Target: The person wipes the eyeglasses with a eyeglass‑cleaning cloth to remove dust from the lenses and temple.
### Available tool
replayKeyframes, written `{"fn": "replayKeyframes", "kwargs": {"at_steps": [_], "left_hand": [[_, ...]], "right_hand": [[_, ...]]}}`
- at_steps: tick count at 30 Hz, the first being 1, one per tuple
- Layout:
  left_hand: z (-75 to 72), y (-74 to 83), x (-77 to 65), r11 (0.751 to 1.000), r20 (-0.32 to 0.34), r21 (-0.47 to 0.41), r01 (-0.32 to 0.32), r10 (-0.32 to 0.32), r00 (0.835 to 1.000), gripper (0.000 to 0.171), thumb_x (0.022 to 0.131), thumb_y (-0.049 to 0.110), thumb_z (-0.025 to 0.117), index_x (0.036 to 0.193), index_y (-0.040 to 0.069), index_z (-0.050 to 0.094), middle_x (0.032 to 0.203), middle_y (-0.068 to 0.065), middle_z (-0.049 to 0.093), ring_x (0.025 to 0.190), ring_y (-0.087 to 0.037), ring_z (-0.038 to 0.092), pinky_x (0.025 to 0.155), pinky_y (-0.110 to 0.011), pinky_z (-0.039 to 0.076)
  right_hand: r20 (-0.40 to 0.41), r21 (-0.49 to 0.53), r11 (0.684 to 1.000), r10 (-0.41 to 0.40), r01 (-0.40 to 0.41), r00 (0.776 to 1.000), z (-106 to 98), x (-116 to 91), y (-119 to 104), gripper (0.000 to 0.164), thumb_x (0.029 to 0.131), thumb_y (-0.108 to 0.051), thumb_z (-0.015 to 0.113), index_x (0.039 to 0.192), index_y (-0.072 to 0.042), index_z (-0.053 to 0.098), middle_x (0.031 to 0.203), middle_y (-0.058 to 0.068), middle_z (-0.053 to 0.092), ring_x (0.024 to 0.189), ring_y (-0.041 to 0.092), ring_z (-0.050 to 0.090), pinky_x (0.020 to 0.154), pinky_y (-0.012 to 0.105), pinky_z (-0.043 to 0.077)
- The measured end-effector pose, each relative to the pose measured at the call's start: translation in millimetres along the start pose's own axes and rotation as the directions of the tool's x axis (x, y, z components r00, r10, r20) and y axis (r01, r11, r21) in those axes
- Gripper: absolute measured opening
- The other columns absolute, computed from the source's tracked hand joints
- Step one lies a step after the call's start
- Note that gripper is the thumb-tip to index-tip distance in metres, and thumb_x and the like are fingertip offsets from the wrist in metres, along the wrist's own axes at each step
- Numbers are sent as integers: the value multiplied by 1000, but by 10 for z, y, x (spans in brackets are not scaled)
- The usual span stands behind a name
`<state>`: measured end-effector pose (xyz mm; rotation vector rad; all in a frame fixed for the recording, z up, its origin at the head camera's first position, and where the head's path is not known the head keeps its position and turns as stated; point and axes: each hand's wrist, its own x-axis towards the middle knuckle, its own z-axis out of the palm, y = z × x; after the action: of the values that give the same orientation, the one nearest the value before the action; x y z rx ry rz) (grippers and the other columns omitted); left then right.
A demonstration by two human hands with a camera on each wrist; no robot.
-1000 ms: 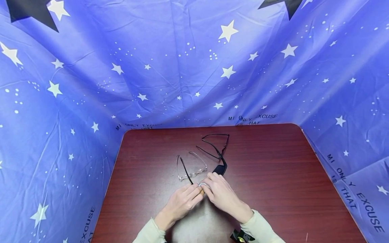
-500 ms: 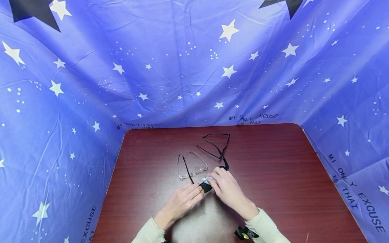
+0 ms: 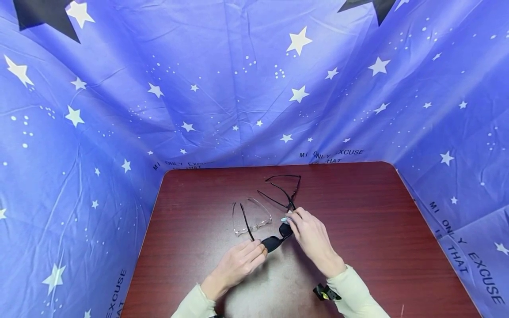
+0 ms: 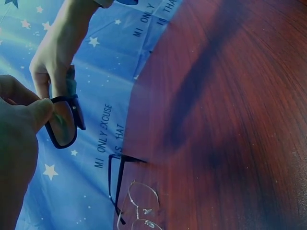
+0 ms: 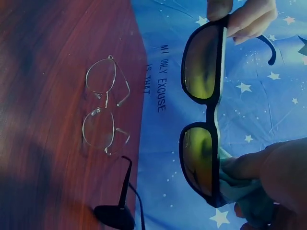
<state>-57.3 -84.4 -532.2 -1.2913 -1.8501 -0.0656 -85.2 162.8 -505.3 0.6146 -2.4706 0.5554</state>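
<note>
In the head view, black sunglasses (image 3: 271, 244) with dark lenses are held up over the table between both hands. The left hand (image 3: 238, 263) pinches one end of their frame near a hinge, and a dark temple arm (image 3: 245, 219) sticks out beyond its fingers. At the other end, the right hand (image 3: 312, 236) holds a light blue cloth (image 5: 247, 196) against the lens. The right wrist view shows that hand's thumb pressing the cloth to the outer face of the frame. Part of the cloth is hidden under the fingers.
Clear thin-rimmed eyeglasses (image 3: 256, 226) lie with arms unfolded beyond the hands. Farther back are black-framed glasses (image 3: 296, 189), partly hidden by the right hand. The dark red table (image 3: 377, 229) is bordered by blue star-patterned curtains (image 3: 238, 101).
The right hand with the cloth has slid right and away along the sunglasses, from beside the left hand to the far lens, uncovering the near lens and bridge. The left hand stays nearly still.
</note>
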Motion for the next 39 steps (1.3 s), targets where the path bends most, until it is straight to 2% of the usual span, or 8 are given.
{"fn": "replayKeyframes", "kwargs": {"at_steps": [4, 9, 12, 19, 23, 28, 35, 39], "left_hand": [[19, 0, 1, 1000, -25, 0, -4, 4, 1000, 30, 105, 7, 46, 96, 12, 73, 98, 1, 74, 94, -15, 69, 82, -24, 57], [30, -8, -7, 1000, -37, -4, -4, 4, 999, 31, 105, 6, 45, 94, 11, 73, 96, 0, 74, 93, -15, 69, 81, -24, 57], [28, -7, -10, 1000, -44, -7, -5, 5, 999, 31, 105, 6, 45, 94, 12, 73, 96, 0, 74, 93, -15, 70, 81, -23, 58], [6, -6, 20, 1000, -65, -13, -3, 2, 998, 31, 105, 5, 45, 93, 11, 73, 94, 0, 74, 91, -15, 69, 79, -23, 58], [-7, -12, 51, 1000, -79, -8, -4, 3, 997, 31, 104, 5, 45, 92, 11, 73, 93, 0, 73, 89, -15, 69, 77, -22, 57], [15, -9, 30, 1000, -84, -12, -6, 5, 996, 30, 104, 5, 46, 93, 11, 73, 93, 0, 74, 90, -15, 69, 78, -23, 57], [27, -2, -35, 999, -55, -32, 11, -13, 998, 30, 106, 6, 45, 97, 10, 73, 97, -2, 75, 94, -17, 70, 82, -25, 58], [31, -4, -47, 999, -53, -31, 12, -14, 998, 29, 105, 6, 46, 98, 10, 73, 99, -2, 75, 95, -17, 70, 84, -26, 59]], "right_hand": [[64, -22, 1000, 12, -10, 998, 12, -8, -40, 11, 86, -6, 79, 95, -8, 74, 86, 2, 61, 70, 23, 62, 56, 40, 50], [191, 56, 996, 59, -70, 980, -15, -1, -131, 7, 87, -9, 79, 91, -12, 73, 84, -4, 60, 65, 12, 57, 54, 35, 50], [229, 72, 994, 59, -78, 972, -31, -4, -159, 5, 90, -12, 78, 90, -14, 74, 84, -6, 60, 65, 11, 58, 54, 34, 51], [108, -51, 998, -28, 34, 994, 28, -29, -86, 9, 85, -11, 79, 90, -10, 73, 83, 0, 59, 72, 21, 59, 59, 35, 44], [55, -111, 992, -61, 67, 997, 62, -29, -51, 8, 85, -10, 77, 91, -8, 72, 82, 2, 57, 72, 25, 57, 60, 36, 39], [67, -107, 993, -33, 40, 997, 62, -30, -59, 8, 85, -10, 78, 91, -8, 73, 83, 3, 59, 71, 26, 58, 61, 37, 39], [182, 62, 997, 24, -36, 983, 28, -43, -161, 6, 88, -11, 79, 91, -14, 75, 87, -3, 62, 73, 16, 59, 63, 31, 45], [173, 53, 998, 12, -21, 985, 26, -33, -168, 5, 88, -13, 79, 92, -15, 76, 87, -4, 62, 75, 16, 59, 63, 31, 44]]}}
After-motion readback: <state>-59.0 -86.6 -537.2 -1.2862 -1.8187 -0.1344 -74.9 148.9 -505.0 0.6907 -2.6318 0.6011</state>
